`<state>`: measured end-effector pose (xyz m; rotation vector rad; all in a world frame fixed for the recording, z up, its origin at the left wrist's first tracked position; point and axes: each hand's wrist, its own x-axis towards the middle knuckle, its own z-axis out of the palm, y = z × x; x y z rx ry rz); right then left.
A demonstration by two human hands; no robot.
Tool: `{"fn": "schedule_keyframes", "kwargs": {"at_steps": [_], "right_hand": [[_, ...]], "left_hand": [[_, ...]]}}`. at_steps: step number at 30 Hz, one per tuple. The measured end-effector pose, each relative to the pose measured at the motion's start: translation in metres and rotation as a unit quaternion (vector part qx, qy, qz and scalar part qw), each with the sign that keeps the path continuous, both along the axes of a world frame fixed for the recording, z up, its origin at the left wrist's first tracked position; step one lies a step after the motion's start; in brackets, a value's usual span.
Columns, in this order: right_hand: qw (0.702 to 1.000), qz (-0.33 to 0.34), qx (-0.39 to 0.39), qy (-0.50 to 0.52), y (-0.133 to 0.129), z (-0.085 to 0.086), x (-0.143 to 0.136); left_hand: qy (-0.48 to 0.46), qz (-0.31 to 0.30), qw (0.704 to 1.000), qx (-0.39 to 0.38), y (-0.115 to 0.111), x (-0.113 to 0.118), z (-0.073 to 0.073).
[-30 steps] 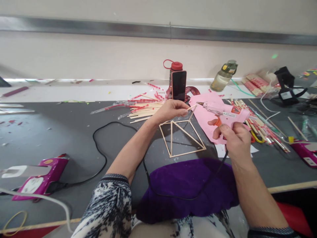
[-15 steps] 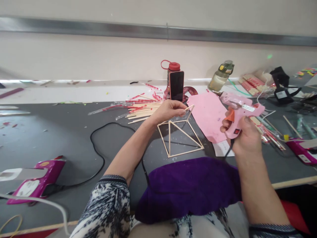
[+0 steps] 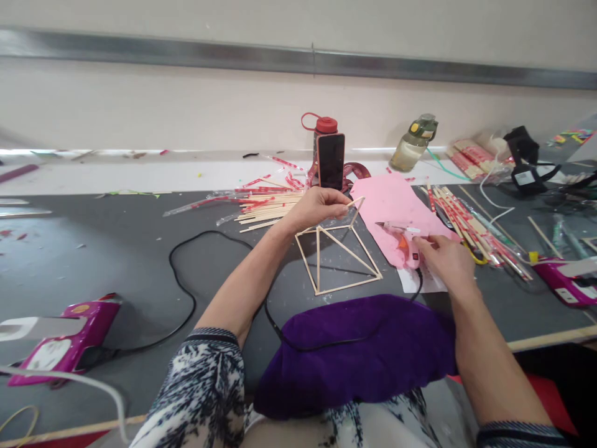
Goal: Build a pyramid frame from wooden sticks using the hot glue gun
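Note:
My left hand [image 3: 321, 206] is closed in a pinch on a thin wooden stick [image 3: 355, 202]. The stick's far tip meets the top of a slanting stick above the back right corner of a stick frame [image 3: 347, 288]. This frame has a four-sided base on the grey table, with more sticks rising from it; my fingers and wrist hide part of its back. To the right, my right hand [image 3: 443, 258] has its fingers closed at the rear of a pink hot glue gun [image 3: 407, 244] with an orange trigger. The gun is down at the pink sheet [image 3: 380, 193], nozzle pointing left.
Loose sticks and wrappers [image 3: 270, 205] lie behind my left hand, near a phone [image 3: 331, 162] propped against a red-capped bottle [image 3: 325, 126]. Wrapped chopsticks [image 3: 480, 230] lie right. A black cord [image 3: 193, 298] crosses the table; a purple cloth [image 3: 364, 354] lies in front of me.
My right hand has brought the glue gun down and left from the air to the pink sheet, its grip now at the rear. My left hand keeps its pinch on the stick.

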<state>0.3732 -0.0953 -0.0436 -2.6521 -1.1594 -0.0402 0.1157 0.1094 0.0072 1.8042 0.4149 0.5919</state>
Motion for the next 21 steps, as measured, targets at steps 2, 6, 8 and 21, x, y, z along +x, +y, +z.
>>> {"fn": "schedule_keyframes", "kwargs": {"at_steps": [2,6,8,21], "right_hand": [[0.999,-0.012,-0.005,-0.043,-0.006,0.012,-0.007],[0.967,0.135,0.215,0.038,0.009,0.035,-0.035],[0.921,0.201,0.300,0.144,0.033,0.041,-0.053],[0.823,0.314,0.376,0.288,0.102,0.023,-0.088]], "left_hand": [[0.001,-0.002,1.000,0.006,0.000,0.000,0.000],[-0.002,-0.004,1.000,0.024,0.001,0.000,-0.001],[-0.004,-0.003,1.000,0.023,0.000,0.000,-0.001],[-0.009,-0.001,1.000,0.000,0.001,0.000,0.001]]}}
